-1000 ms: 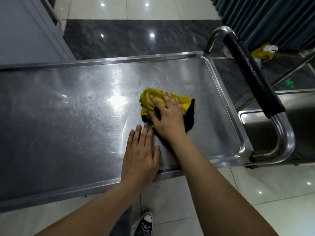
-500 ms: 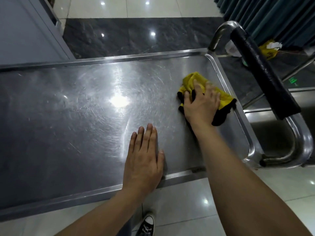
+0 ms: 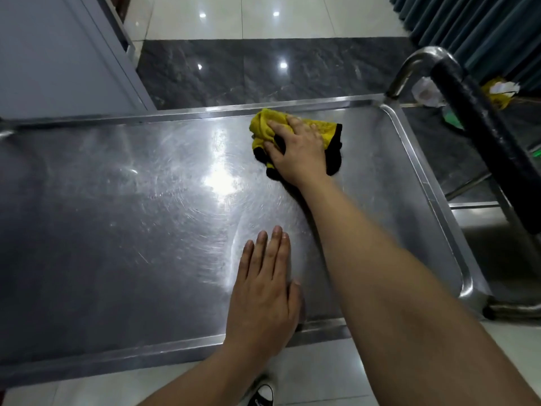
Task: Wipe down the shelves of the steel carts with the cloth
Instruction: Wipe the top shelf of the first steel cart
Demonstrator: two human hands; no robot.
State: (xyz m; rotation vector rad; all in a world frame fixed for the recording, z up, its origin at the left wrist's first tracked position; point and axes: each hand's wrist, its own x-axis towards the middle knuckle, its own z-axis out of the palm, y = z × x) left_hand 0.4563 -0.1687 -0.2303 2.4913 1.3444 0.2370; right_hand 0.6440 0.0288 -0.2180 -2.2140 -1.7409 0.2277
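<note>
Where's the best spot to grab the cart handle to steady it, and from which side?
Probably the black padded grip, mid-length. It is a thick round bar standing clear above the shelf end, so fingers could wrap it from above. The right hand on the cloth is nearer; the left hand lies flat.

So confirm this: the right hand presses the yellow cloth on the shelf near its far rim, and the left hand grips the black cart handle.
Not quite. The left hand lies flat on the shelf near its near rim, not on the handle, as the head view shows. The right hand does press the cloth near the far rim.
</note>
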